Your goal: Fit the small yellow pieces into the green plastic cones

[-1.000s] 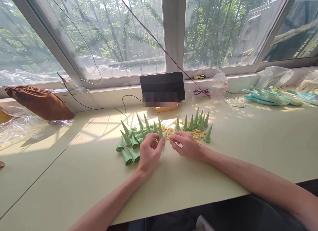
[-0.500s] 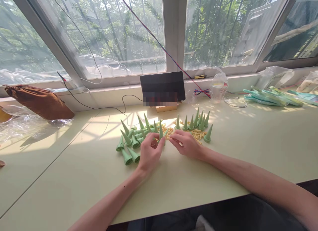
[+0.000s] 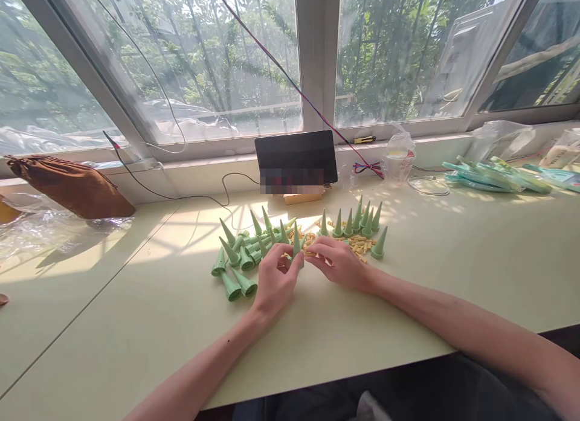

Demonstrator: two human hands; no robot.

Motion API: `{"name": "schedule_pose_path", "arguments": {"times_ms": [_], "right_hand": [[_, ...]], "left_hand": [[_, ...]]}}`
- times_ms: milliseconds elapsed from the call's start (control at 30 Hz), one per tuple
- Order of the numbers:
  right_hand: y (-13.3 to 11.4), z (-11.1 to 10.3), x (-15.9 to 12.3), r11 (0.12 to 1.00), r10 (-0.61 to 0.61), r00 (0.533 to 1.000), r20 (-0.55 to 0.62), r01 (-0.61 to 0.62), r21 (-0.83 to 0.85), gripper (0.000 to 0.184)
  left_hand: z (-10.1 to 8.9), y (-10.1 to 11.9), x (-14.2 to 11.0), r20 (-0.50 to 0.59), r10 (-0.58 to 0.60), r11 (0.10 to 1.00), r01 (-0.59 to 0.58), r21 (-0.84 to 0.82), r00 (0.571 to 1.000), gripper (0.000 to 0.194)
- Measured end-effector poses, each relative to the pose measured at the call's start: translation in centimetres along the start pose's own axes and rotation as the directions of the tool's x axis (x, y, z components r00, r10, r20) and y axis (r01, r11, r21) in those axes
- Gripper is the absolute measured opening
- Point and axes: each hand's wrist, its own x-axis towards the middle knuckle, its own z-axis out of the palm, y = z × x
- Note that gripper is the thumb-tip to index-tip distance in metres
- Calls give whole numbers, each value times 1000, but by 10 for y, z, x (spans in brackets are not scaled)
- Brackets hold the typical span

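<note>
My left hand (image 3: 277, 276) is closed around the base of a green cone-shaped spike (image 3: 296, 238), which points upward above the table. Close by on the right, the fingertips of my right hand (image 3: 336, 261) are pinched on what looks like a small yellow peg (image 3: 309, 252), mostly hidden by the fingers. Loose yellow pegs (image 3: 360, 247) lie in a pile behind and beside my right hand. Several green cones (image 3: 357, 218) stand upright behind that pile. To the left of my left hand, more green cones (image 3: 232, 286) lie on their sides or stand, some showing hollow ends.
A black tablet (image 3: 296, 158) leans near the window behind the cones. On the left lies a brown drawstring bag (image 3: 75, 185) on clear plastic. A plastic cup (image 3: 399, 158), a coiled white cable (image 3: 428, 185) and teal packets (image 3: 493, 174) line the back right of the table (image 3: 362, 342).
My left hand and the green cone have shifted slightly right, nearer to my right fingertips. My right hand stays almost in place, still pinched.
</note>
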Motion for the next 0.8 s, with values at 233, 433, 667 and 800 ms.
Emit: {"name": "schedule_pose_path", "arguments": {"times_ms": [233,433,667,800], "right_hand": [[2,1,0,1000,12,1000,-13,-12,17,10],[1,1,0,1000,2,1000,-11,-2,-9,15],[4,1,-1,998,57,998,23,-57,-10,26],[3,1,-1,996,86,995,40,-85,-21,28]], "left_hand": [[0,-2,1,19,-17,999,17,-33,1000,22],[0,-1,1,39,-34,999,35,-41,999,22],[-1,1,0,44,-12,999,13,-32,999,21],[0,0,0,37,-4,1000,5,-24,999,21]]}}
